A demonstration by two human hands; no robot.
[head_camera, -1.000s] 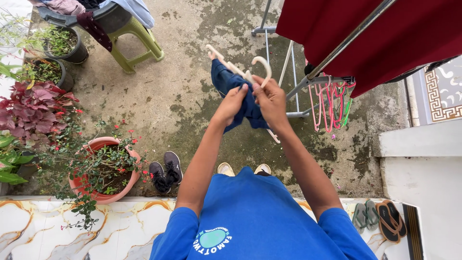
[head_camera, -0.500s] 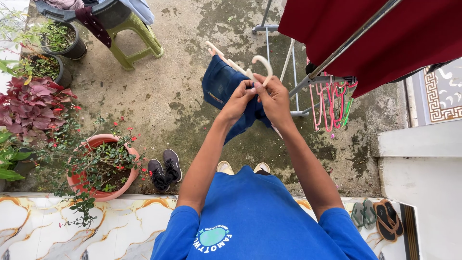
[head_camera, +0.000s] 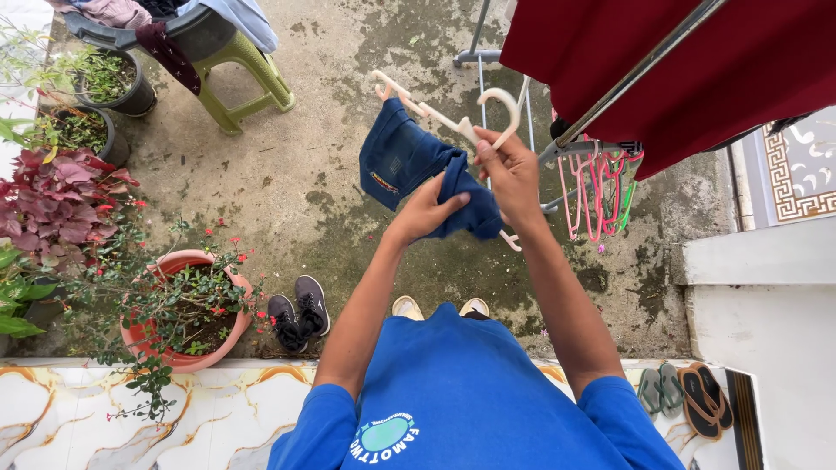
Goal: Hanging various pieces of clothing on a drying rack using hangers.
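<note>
Head view, steeply downward, close

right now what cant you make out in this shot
Head view only:
- White hanger: its lower arm runs behind the blue denim garment and right hand.
- Left hand: fingertips buried in denim folds.
- Red cloth: cut off by the top edge.
- Basin on the green stool: contents cropped.
</note>
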